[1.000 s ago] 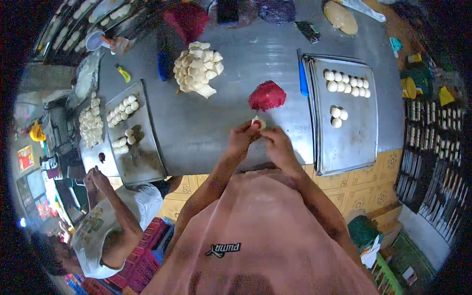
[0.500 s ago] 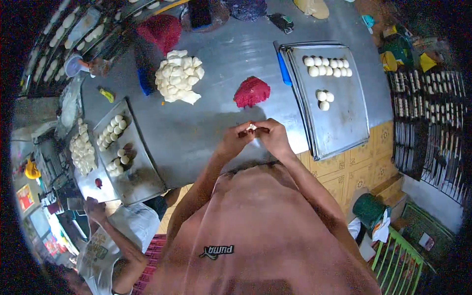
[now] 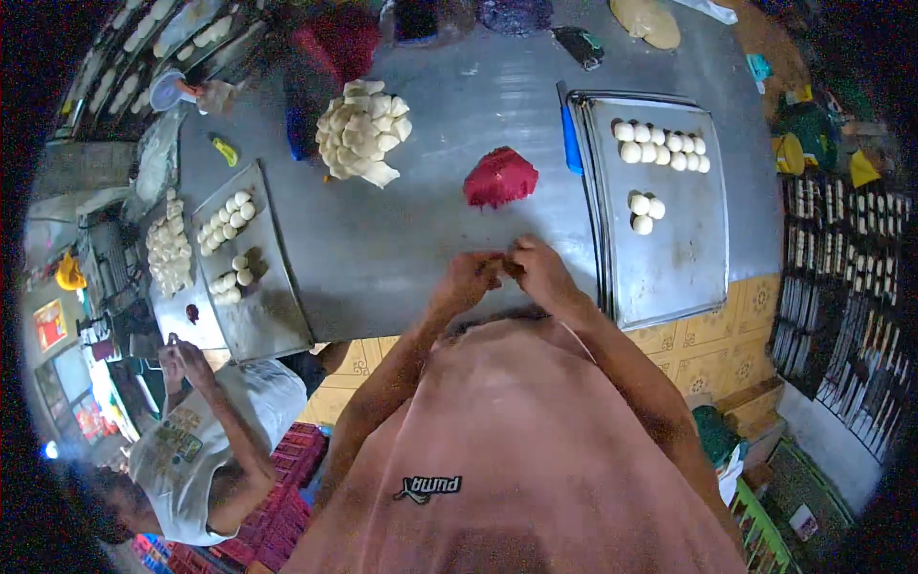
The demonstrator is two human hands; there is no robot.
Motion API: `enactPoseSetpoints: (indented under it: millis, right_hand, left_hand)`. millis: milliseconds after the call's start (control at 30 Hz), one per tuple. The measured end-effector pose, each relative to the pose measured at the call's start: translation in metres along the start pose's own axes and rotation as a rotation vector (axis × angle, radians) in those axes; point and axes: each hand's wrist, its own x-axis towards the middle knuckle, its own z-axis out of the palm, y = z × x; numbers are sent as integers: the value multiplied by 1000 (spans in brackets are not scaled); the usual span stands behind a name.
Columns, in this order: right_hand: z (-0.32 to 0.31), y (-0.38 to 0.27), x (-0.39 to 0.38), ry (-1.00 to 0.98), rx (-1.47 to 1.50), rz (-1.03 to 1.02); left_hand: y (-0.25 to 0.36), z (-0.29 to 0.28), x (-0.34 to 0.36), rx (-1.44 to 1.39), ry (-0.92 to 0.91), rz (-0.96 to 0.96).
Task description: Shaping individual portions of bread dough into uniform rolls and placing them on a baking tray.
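Note:
My left hand [image 3: 469,282] and my right hand [image 3: 545,273] meet over the near edge of the metal table, fingers curled and fingertips close together. Between them they close on a small piece of white dough, now hidden by the fingers; the left fingers are a little blurred. Just beyond lies a mound of dark red filling [image 3: 500,177]. Farther left sits a heap of cut white dough pieces [image 3: 363,134]. To the right, round white dough balls [image 3: 662,146] stand in rows on a metal tray [image 3: 665,258], with a group of three balls [image 3: 645,212] nearer me.
A co-worker [image 3: 215,430] in a white shirt works at the left, hands raised near another tray of dough balls [image 3: 268,301] and more dough pieces [image 3: 169,251]. Racks of filled trays [image 3: 841,249] stand at right. A dark red heap [image 3: 335,43] and a tan dough lump [image 3: 647,21] lie at the back.
My fingers have closed over the white dough piece that showed between my fingertips, and my right hand has turned inward. The whole view has shifted slightly; the co-worker's hands have come up.

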Motion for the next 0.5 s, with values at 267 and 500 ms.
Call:
enactPoseSetpoints:
  millis: [267,500]
  right_hand:
    - [6,3,-16,-140,313,587]
    - [36,-5,-33,183,568,319]
  left_hand:
    - [0,12,0,582,188,490]
    - [-25,21,-24,682,108,452]
